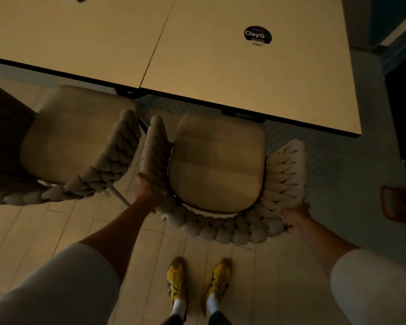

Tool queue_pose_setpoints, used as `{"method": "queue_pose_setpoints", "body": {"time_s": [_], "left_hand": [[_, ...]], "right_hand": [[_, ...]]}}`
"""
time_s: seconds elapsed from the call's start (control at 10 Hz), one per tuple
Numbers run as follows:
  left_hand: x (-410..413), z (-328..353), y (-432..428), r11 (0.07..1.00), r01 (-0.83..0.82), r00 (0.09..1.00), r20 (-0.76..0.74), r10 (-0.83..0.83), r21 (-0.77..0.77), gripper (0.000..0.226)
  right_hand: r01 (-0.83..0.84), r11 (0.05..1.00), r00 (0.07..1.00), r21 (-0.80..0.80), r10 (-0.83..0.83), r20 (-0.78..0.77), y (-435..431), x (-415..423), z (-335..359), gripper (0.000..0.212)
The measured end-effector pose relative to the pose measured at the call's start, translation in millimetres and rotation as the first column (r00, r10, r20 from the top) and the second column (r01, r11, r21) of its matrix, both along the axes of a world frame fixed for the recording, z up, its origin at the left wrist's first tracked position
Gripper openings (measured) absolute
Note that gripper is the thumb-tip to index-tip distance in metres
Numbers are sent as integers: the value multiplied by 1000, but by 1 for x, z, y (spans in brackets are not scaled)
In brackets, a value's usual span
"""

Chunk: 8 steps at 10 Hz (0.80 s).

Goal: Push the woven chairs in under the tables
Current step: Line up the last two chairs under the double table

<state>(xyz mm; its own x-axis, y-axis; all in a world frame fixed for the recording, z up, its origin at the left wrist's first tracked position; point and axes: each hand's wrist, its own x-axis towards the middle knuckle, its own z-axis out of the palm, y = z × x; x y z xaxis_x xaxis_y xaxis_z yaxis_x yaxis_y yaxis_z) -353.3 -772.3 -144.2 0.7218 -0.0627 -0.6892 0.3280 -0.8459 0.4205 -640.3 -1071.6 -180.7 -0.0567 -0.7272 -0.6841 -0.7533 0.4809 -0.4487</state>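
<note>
A beige woven chair (pixel 220 226) with a padded seat stands in front of me, facing the right-hand table (pixel 232 73). Only the seat's front edge reaches the table's near edge. My left hand (pixel 148 188) grips the chair's left backrest curve. My right hand (pixel 295 216) grips the braided rim at the back right. A second woven chair (pixel 85 151) stands just to the left, facing the left-hand table (pixel 68 36), its seat mostly out from under it. The two chairs' armrests are close together.
The two tables are butted side by side; a round dark sticker (pixel 257 35) lies on the right one. A red crate (pixel 399 205) sits on the floor at far right. A dark chair (pixel 2 137) is at the far left. My yellow shoes (pixel 197 280) stand on pale floor planks.
</note>
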Motion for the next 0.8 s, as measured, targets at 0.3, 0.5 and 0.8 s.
{"method": "queue_pose_setpoints", "body": {"time_s": [0.3, 0.5, 0.8], "left_hand": [[2, 2, 0, 991, -126, 983, -141, 120, -37, 100], [1, 1, -3, 992, -123, 984, -130, 119, -23, 98], [-1, 4, -1, 995, -96, 987, -135, 90, -42, 107]], "right_hand": [[25, 999, 1000, 46, -24, -18, -1, 0, -13, 101], [-11, 999, 1000, 40, 11, 1, 2, -7, -14, 93], [-36, 999, 997, 20, 37, -62, 1, -11, -24, 102]]}}
